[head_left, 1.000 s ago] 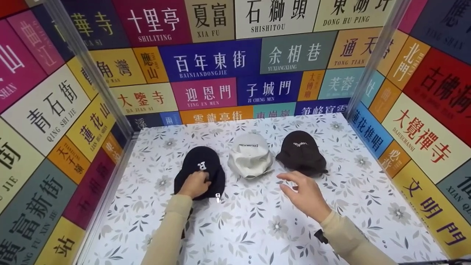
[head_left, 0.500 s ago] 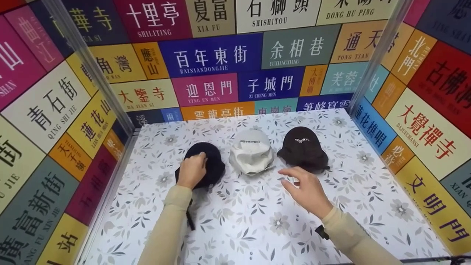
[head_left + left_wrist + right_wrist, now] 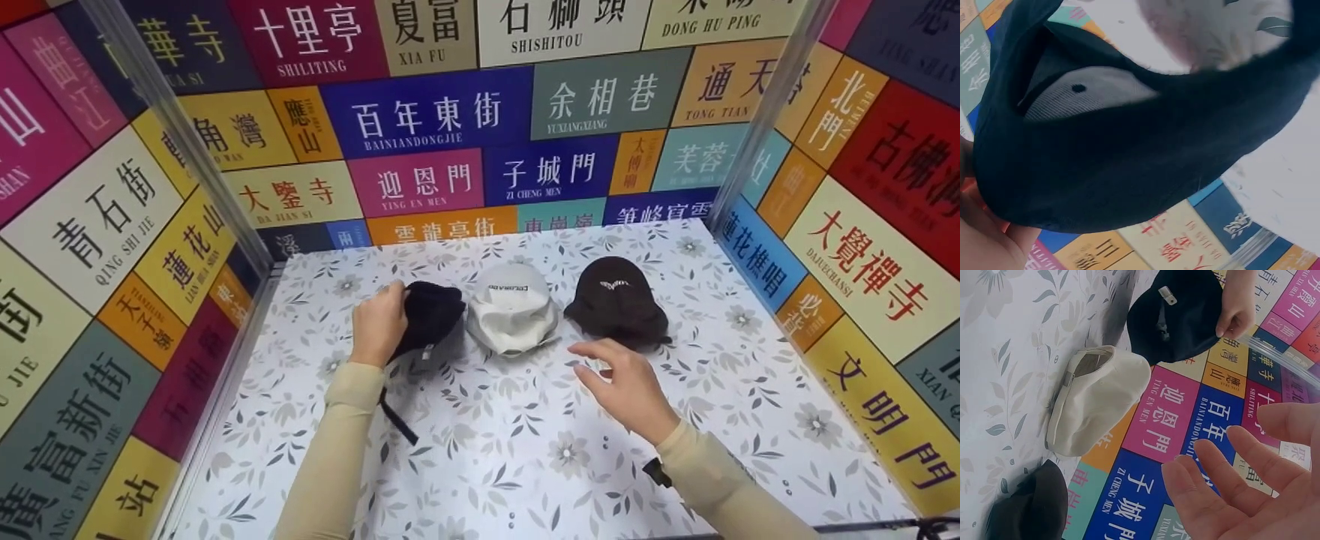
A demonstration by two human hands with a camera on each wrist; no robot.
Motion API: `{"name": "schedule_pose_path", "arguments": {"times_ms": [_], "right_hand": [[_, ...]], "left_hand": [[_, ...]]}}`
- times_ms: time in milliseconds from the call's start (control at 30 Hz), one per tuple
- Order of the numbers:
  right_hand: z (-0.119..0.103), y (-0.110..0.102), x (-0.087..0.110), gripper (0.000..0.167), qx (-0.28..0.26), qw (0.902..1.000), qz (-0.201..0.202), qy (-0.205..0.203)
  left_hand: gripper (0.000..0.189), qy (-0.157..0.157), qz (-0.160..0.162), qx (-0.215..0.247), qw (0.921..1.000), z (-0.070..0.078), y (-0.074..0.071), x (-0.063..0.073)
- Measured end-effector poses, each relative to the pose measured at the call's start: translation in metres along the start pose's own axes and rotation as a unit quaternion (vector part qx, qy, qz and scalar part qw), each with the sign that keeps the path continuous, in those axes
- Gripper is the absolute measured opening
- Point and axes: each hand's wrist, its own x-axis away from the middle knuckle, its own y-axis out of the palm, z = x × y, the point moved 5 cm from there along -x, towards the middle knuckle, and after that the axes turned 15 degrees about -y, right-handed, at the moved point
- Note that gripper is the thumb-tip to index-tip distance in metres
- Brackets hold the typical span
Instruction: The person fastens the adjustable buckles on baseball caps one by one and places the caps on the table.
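Head | left hand (image 3: 379,322) pinches black cap (image 3: 435,315) | right hand (image 3: 624,386) half spread

1. A small three-sided booth; whether it stands in a shop, studio or lab cannot be told.
2. The back wall (image 3: 431,112), left wall (image 3: 94,217) and right wall (image 3: 847,247) carry bright blocks of Chinese characters, many with romanised names such as SHILITING.
3. A greyish post (image 3: 772,112) runs up each far corner.
4. A white table (image 3: 517,442), patterned with grey flowers and leaves, lies between these walls.
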Motion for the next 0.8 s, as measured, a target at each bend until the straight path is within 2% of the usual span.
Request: {"name": "schedule_pose_path", "arguments": {"times_ms": [167, 367, 600, 800], "right_hand": [[0.001, -0.002, 0.002, 0.029, -0.005, 0.9999, -0.002, 0.008], [0.000, -0.007, 0.001, 0.029, -0.013, 0.9999, 0.000, 0.009], [0.000, -0.014, 0.001, 0.030, -0.021, 0.9997, 0.007, 0.009], [0.001, -0.021, 0.003, 0.030, -0.023, 0.9996, 0.014, 0.012]], "left_hand": [[0.018, 0.015, 0.025, 0.010, 0.9995, 0.018, -0.019, -0.005], [0.018, 0.042, 0.060, 0.025, 0.9970, 0.049, -0.048, -0.012], [0.019, 0.069, 0.065, 0.042, 0.9946, 0.089, -0.080, -0.016], [0.018, 0.094, 0.061, 0.072, 0.9910, 0.119, -0.102, -0.009]]}}
